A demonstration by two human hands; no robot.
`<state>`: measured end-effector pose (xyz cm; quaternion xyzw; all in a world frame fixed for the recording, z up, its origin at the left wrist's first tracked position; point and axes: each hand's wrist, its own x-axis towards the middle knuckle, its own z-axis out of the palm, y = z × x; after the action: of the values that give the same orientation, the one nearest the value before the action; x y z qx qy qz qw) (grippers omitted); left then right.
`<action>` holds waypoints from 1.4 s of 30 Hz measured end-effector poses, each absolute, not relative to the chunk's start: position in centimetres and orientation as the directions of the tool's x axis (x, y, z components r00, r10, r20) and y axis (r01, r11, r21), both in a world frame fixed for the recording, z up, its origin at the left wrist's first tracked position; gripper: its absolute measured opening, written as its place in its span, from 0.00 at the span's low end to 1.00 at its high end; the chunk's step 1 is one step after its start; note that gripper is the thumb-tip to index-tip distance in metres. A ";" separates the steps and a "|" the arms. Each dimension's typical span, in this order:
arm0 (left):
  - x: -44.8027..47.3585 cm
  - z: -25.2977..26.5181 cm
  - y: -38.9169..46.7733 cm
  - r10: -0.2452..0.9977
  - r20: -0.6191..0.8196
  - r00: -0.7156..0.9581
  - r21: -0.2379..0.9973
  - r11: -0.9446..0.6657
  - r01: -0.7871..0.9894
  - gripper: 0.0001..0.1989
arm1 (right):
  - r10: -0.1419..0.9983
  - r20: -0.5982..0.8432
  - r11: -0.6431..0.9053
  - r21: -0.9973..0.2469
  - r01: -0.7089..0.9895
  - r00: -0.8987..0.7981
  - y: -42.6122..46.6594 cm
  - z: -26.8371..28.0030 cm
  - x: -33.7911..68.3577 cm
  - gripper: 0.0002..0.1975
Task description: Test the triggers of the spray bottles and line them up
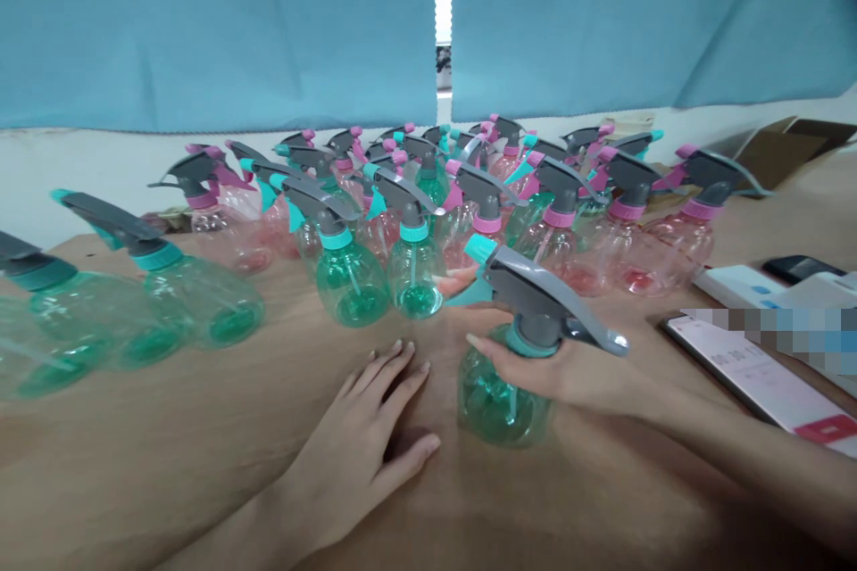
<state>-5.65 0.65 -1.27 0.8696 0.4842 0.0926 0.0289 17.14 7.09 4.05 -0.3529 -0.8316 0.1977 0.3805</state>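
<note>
Brown tabletop (220,446) before blue curtains (214,27) at twelve o'clock; at five, the right hand's grip (569,375) holds a green spray bottle (528,323) by its neck; at seven, the left hand (358,433) lies spread wide.

**Clear plastic, wood and cloth**

Right of centre, the green spray bottle (502,410) looks like clear, smooth, glossy plastic; its grey trigger head (526,285) is opaque plastic with a bright sheen. Pink bottles (669,245) at centre right share the transparent, shiny finish. The desk (167,437) looks like smooth wood. Along the frame's top, the blue curtain (201,27) is matt, creased cloth. At lower right, the phone (743,370) looks smooth and glassy.
</note>
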 end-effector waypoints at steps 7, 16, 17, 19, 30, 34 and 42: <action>-5.7 -1.4 0.7 0.854 0.118 0.507 0.155 -0.520 0.840 0.29 | 0.765 0.438 0.625 -0.679 0.385 -0.472 7.2 3.5 17.0 0.15; -5.7 -1.4 0.7 0.858 0.111 0.501 0.162 -0.513 0.843 0.29 | 0.764 0.443 0.614 -0.723 0.316 -0.470 7.1 3.7 17.2 0.28; -5.7 -1.3 0.7 0.858 0.109 0.501 0.165 -0.513 0.842 0.29 | 0.768 0.449 0.615 -0.715 0.331 -0.457 7.0 3.7 17.1 0.27; -5.7 -1.3 0.6 0.859 0.111 0.500 0.174 -0.512 0.841 0.28 | 0.788 0.424 0.594 -0.713 0.372 -0.447 7.0 3.8 17.0 0.26; -5.6 -1.2 0.6 0.857 0.106 0.504 0.160 -0.515 0.842 0.29 | 0.812 0.418 0.558 -0.761 0.330 -0.407 6.9 3.9 16.8 0.06; -5.6 -1.0 0.5 0.859 0.101 0.502 0.162 -0.512 0.844 0.28 | 0.820 0.413 0.552 -0.754 0.355 -0.397 6.9 3.8 16.8 0.07; -5.6 -1.1 0.6 0.862 0.102 0.496 0.163 -0.506 0.847 0.28 | 0.836 0.355 0.515 -0.770 0.377 -0.418 6.9 4.2 16.6 0.06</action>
<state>-5.56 0.63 -1.12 0.8637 0.4947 0.0853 0.0456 16.59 6.88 4.21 -0.3867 -0.7847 0.3052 0.3762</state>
